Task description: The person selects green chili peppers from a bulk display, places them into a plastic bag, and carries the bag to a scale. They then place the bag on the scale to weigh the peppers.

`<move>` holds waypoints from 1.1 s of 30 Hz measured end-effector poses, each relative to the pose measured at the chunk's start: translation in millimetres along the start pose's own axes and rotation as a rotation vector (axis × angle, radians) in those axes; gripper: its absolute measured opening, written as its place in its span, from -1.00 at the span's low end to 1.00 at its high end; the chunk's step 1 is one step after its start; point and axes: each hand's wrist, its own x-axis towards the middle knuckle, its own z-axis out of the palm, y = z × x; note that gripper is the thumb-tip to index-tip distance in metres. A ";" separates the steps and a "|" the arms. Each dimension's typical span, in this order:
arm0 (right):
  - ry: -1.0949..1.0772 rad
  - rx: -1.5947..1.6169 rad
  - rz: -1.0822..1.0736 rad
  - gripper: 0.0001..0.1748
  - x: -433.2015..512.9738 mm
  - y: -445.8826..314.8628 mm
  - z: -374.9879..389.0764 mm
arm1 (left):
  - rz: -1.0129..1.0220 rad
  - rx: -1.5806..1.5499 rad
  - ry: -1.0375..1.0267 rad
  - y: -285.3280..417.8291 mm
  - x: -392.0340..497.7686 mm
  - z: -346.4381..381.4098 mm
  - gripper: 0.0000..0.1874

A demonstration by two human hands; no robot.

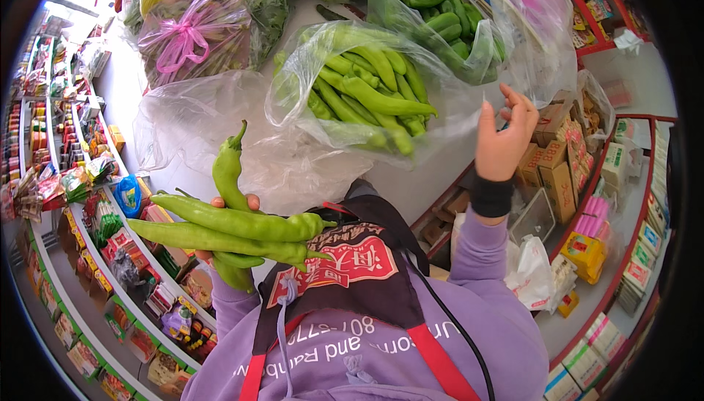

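Note:
Several long light-green peppers (242,230) lie in my left hand (212,255), which is mostly hidden beneath them; one stands upright between the fingertips and others lie crosswise. Before me on the counter, a clear plastic bag (286,104) lies wide open with many more light-green peppers (379,93) in it. My right hand (506,131), with a black band at the wrist, is raised at the bag's right edge, fingers apart and slightly bent. Whether its fingertips touch the thin plastic I cannot tell.
Behind the bag is a bag of dark green peppers (445,21). A vegetable bag tied with a pink knot (184,32) stands back left. An empty-looking clear plastic sheet or bag (220,120) covers the counter's left part. Stocked shelves (99,192) curve along the left; cardboard boxes (555,173) stand at right.

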 end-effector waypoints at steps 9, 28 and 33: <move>-0.853 0.552 0.069 -0.61 -108.4 -98.3 157.0 | 0.050 0.009 -0.015 -3.1 -5.2 0.4 -0.14; -0.448 1.233 0.676 -0.79 71.7 -27.3 172.7 | 0.213 -0.064 -0.082 12.4 -29.1 5.8 -0.09; -0.137 0.898 0.141 -0.69 5.9 -77.2 116.4 | 0.256 -0.050 -0.137 41.4 -46.5 10.0 -0.10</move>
